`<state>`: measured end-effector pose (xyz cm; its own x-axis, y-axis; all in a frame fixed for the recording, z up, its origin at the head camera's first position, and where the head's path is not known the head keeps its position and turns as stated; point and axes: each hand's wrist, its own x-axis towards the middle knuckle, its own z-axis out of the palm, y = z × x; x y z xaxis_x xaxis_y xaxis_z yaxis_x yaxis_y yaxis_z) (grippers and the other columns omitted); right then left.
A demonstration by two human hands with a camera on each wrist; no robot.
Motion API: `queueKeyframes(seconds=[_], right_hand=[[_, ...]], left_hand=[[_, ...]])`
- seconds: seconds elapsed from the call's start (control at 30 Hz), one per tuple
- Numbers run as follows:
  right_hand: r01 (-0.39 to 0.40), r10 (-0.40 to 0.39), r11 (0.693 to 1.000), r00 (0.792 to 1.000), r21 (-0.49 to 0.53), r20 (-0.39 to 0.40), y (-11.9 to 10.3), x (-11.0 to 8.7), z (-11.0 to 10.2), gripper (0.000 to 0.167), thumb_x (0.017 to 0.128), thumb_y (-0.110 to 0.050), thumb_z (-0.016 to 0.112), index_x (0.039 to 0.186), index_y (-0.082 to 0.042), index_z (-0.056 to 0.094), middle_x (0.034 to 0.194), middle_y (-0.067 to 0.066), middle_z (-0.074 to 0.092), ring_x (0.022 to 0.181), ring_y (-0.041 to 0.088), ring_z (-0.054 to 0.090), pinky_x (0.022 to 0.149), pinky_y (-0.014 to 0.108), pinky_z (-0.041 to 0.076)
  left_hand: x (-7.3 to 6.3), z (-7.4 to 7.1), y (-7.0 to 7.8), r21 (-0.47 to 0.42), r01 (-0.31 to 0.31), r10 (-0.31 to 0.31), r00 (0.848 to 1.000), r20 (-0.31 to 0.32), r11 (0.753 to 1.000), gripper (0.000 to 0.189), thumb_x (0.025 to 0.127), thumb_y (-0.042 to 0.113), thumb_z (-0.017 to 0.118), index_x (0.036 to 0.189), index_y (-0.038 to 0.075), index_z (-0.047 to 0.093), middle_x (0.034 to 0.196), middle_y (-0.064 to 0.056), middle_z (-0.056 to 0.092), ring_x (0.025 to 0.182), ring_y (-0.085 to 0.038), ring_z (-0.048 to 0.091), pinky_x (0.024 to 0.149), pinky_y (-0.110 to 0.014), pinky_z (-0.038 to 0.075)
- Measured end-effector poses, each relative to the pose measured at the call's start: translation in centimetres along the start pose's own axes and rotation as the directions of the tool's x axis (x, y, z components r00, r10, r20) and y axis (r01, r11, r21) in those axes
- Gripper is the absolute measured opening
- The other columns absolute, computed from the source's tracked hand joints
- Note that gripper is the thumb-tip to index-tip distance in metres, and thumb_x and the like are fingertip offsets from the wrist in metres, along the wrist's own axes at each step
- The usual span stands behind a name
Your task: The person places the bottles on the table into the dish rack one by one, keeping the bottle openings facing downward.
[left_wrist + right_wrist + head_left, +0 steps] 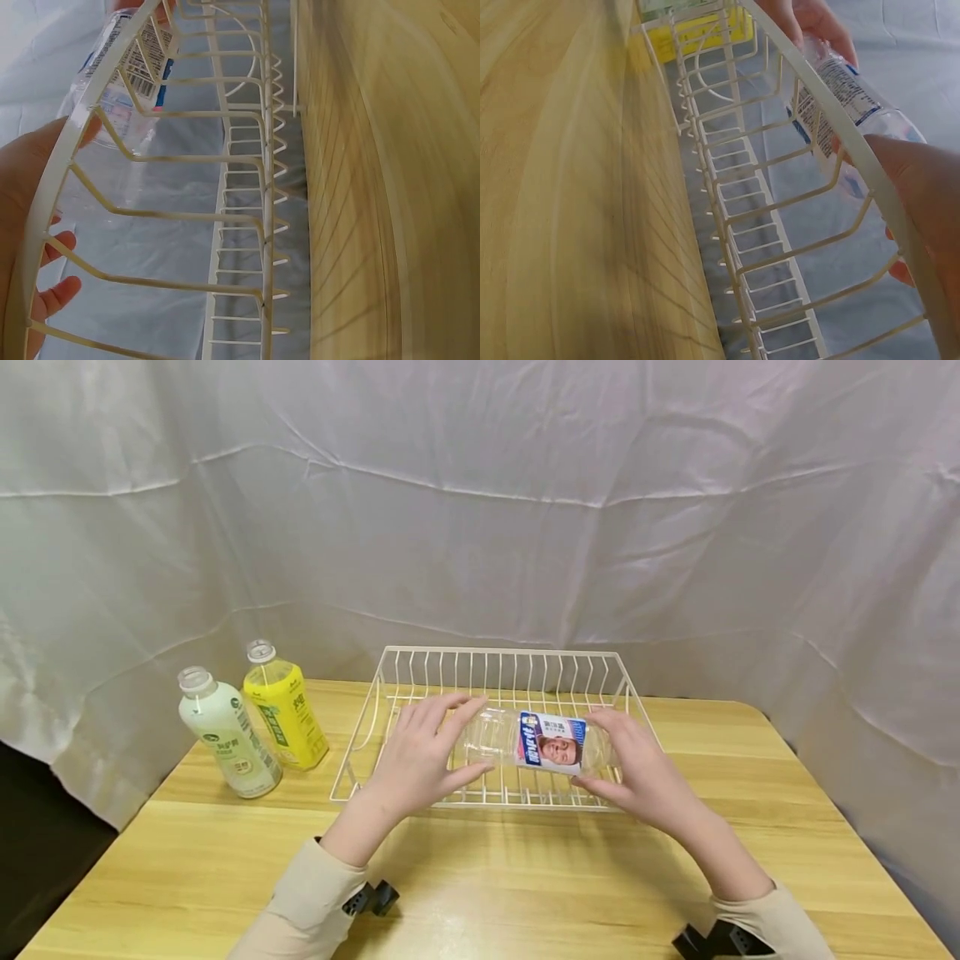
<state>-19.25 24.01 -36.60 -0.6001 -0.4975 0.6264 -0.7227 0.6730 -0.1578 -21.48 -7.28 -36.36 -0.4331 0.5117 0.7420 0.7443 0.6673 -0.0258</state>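
Note:
A clear plastic bottle point(551, 743) with a blue and white label lies sideways over the white wire rack point(502, 804). My left hand point(420, 752) holds its left end, fingers along the far side and thumb along the near side. At the other end, my right hand point(637, 768) grips it the same way. In the left wrist view the bottle point(124, 82) shows behind the rack's wires, partly covered by them. The right wrist view shows the printed back of the bottle's label point(840, 94) between both hands.
On the left of the wooden table point(480, 885) stand a pale green bottle point(228, 735) and a yellow-labelled bottle point(287, 714), both upright. A grey-white curtain point(480, 527) hangs behind the table and along its sides.

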Motion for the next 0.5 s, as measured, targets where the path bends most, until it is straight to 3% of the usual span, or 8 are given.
queueKeyframes(seconds=[0.13, 0.27, 0.4, 0.5], right_hand=[[-0.05, 0.05, 0.995, 0.999, 0.083, 0.011, -0.05, -0.06, -0.19, 0.079, 0.066, -0.018, 0.086, 0.133, 0.002, 0.047, 0.127, 0.016, 0.055, 0.117, 0.03, 0.05, 0.103, 0.04, 0.039], [-0.097, 0.092, 0.985, 0.995, 0.144, 0.04, -0.05, -0.14, -0.45, 0.081, 0.067, -0.015, 0.087, 0.136, -0.003, 0.046, 0.128, 0.012, 0.054, 0.118, 0.022, 0.049, 0.104, 0.029, 0.039], [-0.123, 0.113, 0.979, 0.991, 0.161, 0.07, 0.0, -0.15, -0.55, 0.08, 0.068, -0.016, 0.086, 0.137, -0.006, 0.046, 0.128, 0.01, 0.054, 0.117, 0.019, 0.049, 0.101, 0.037, 0.043], [-0.125, 0.113, 0.979, 0.99, 0.162, 0.083, 0.0, -0.08, -0.59, 0.08, 0.068, -0.018, 0.086, 0.136, -0.008, 0.047, 0.129, 0.009, 0.055, 0.118, 0.02, 0.05, 0.099, 0.044, 0.044]], left_hand=[[0.06, -0.2, 0.08, -0.138, 0.123, -0.116, 0.991, 0.059, 0.983, 0.094, 0.073, 0.05, 0.08, 0.148, 0.013, 0.038, 0.137, -0.011, 0.051, 0.126, -0.027, 0.049, 0.105, -0.046, 0.041], [0.14, -0.56, 0.14, -0.249, 0.255, -0.223, 0.964, 0.146, 0.934, 0.094, 0.074, 0.051, 0.079, 0.15, 0.016, 0.035, 0.14, -0.008, 0.049, 0.131, -0.025, 0.046, 0.109, -0.048, 0.038], [0.15, -0.78, 0.09, -0.33, 0.323, -0.268, 0.942, 0.202, 0.887, 0.088, 0.074, 0.049, 0.08, 0.146, 0.016, 0.041, 0.137, -0.005, 0.053, 0.128, -0.022, 0.049, 0.109, -0.048, 0.039], [0.07, -0.84, 0.02, -0.392, 0.342, -0.284, 0.938, 0.198, 0.854, 0.084, 0.071, 0.045, 0.084, 0.14, 0.013, 0.047, 0.129, -0.004, 0.058, 0.121, -0.02, 0.053, 0.106, -0.047, 0.042]])
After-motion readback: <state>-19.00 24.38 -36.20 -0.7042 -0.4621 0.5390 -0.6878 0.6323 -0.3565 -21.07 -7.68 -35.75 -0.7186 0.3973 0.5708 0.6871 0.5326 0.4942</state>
